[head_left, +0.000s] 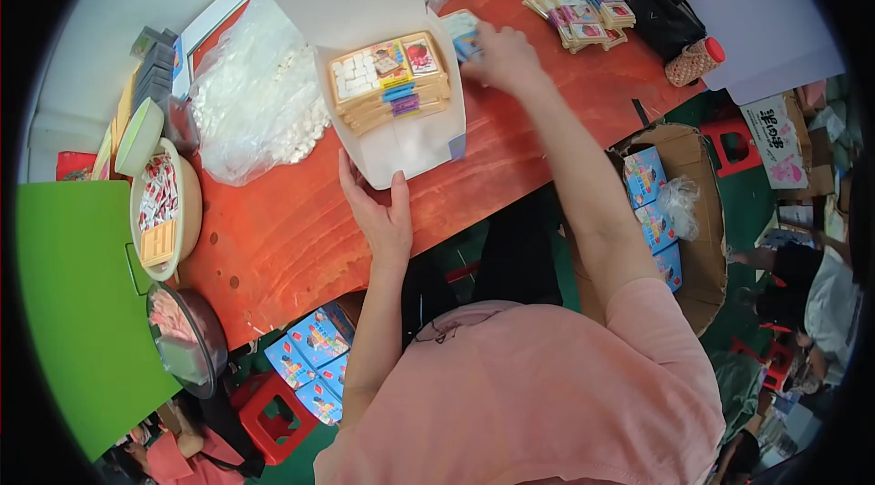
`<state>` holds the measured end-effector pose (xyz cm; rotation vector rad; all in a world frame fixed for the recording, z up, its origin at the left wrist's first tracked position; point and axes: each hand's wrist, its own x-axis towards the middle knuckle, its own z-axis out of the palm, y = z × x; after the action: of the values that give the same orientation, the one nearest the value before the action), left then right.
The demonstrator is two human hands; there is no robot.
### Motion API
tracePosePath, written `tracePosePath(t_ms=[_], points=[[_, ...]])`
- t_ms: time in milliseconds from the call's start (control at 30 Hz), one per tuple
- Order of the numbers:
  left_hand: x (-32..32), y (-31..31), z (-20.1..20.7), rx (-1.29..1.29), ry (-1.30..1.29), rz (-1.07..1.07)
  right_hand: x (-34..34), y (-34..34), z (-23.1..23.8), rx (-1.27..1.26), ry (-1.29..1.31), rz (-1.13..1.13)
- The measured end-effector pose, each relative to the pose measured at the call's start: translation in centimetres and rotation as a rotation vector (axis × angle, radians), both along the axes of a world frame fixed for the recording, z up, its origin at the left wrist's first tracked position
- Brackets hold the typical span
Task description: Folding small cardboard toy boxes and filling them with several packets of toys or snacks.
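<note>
My left hand [381,211] holds the near edge of an open white box [412,146] on the red-brown table [301,230], thumb and fingers pinching its rim. Inside the box lies a stack of tan flat packets [390,82] with small coloured pieces on top. My right hand [503,56] reaches past the box's right side and closes on a small blue-and-white packet [462,33] lying on the table beside the box.
A clear bag of small white pieces [260,102] lies left of the box. Piles of packets [576,6] and a black bag [652,2] sit at the far right. Bowls [164,207] stand at the left edge. A cardboard carton [679,211] holds blue boxes below the table.
</note>
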<state>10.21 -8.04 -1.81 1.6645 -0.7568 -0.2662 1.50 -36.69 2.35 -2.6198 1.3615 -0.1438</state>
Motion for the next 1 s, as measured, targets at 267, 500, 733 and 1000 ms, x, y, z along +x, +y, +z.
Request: tracePosePath(t_ms=[267,500,733,1000], points=[[1.0,-1.1,5.5,-0.119,-0.239,-0.009,-7.8,1.8,12.8,0.428,-0.647,0.347],[2.6,-2.4,5.7,0.009,-0.327,0.083,0.0,6.1,15.1,-0.016,-0.118,0.742],[2.5,-2.1,5.8,0.026,-0.304,0.003,4.0,4.8,12.6,-0.305,0.028,0.765],[2.6,-1.9,5.2,-0.003,-0.309,0.009,3.8,6.4,12.7,-0.263,-0.028,0.746]])
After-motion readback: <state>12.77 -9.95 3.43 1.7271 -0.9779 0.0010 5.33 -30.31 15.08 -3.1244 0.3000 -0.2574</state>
